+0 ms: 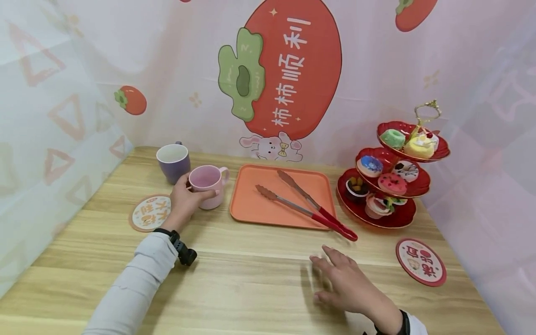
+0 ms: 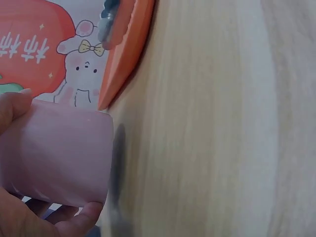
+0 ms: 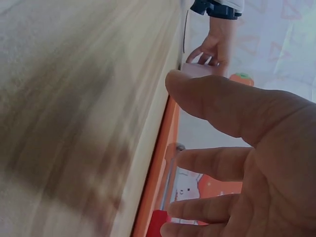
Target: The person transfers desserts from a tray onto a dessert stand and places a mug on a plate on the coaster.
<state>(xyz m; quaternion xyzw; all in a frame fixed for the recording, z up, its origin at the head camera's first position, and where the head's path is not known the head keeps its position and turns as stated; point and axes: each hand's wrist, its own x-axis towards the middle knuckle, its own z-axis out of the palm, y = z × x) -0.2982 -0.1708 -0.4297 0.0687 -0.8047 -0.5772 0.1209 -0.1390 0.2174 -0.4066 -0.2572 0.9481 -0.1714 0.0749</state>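
Note:
My left hand (image 1: 184, 202) grips a pink mug (image 1: 211, 182) from its left side, thumb across the front and fingers around the body. The left wrist view shows the mug (image 2: 59, 153) held between thumb and fingers, its base close to the tabletop; whether it touches I cannot tell. The mug's handle points right. Just behind that hand stands a purple mug (image 1: 173, 167), white inside. My right hand (image 1: 345, 284) is over the wooden table, fingers spread and holding nothing. Nearest to it are the red handles of metal tongs (image 1: 303, 211).
The tongs lie across an orange tray (image 1: 247, 211). A red three-tier stand (image 1: 412, 216) with several toy cakes stands at right. Round coasters lie at left (image 1: 140, 218) and right (image 1: 420, 262). A printed cloth (image 1: 176, 93) hangs around the table.

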